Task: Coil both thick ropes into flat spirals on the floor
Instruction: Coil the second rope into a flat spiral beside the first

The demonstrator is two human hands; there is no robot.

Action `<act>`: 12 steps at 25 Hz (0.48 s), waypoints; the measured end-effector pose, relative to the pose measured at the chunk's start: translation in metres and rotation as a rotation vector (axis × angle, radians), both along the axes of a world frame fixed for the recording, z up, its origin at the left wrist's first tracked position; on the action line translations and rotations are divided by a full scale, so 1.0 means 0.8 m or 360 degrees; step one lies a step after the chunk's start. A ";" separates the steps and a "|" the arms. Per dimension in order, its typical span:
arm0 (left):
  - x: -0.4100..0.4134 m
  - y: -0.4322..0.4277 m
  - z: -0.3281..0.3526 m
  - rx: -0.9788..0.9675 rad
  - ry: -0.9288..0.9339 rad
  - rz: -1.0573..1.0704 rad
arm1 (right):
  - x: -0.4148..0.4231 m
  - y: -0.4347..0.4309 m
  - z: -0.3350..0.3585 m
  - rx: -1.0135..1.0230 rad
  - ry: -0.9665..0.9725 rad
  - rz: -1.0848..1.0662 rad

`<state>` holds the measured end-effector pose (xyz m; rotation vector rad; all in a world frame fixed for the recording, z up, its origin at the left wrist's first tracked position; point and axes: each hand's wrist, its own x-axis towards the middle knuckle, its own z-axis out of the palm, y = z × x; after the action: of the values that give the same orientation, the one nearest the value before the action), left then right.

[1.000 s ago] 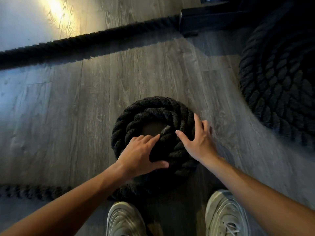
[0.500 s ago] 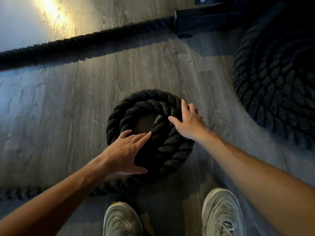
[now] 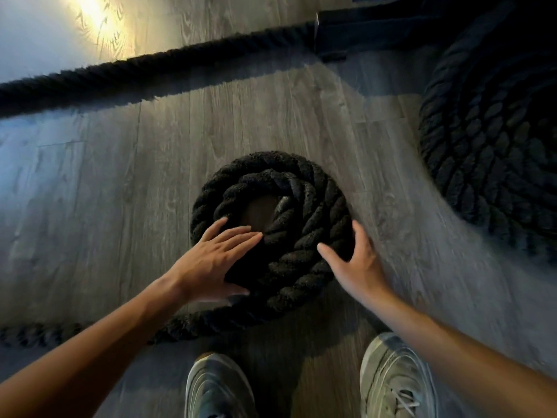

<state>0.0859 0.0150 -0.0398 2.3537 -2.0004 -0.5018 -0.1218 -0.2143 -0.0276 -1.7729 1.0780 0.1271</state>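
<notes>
Now the second rope is in hand: the small coil (image 3: 271, 224) lies on the floor (image 3: 120, 206) at the view's centre, only a few turns wound, while the finished spiral (image 3: 494, 140) sits at 2 o'clock. The left hand (image 3: 211, 260) lies flat, grip wide open, pressing the coil's 8 o'clock side. The right hand (image 3: 355, 263), grip spread and clasping nothing, braces the outer turn at 4 o'clock. Next, I judge, the loose tail (image 3: 90, 330) trailing toward 8 o'clock must be fed round the rim.
</notes>
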 end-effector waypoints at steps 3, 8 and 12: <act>-0.003 0.002 0.003 0.0059 0.0025 0.0189 | -0.003 0.019 -0.004 0.0030 0.0047 -0.0007; -0.008 0.002 0.004 0.0039 -0.0044 0.0362 | 0.018 -0.005 -0.003 -0.0006 0.0117 0.0077; -0.047 -0.017 0.005 -0.0083 -0.0106 0.0710 | 0.070 -0.061 0.002 -0.0008 0.0088 0.0245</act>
<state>0.0487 0.0010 -0.0359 2.6949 -1.4120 -0.3481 -0.0659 -0.2631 -0.0263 -1.8656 0.9802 0.2692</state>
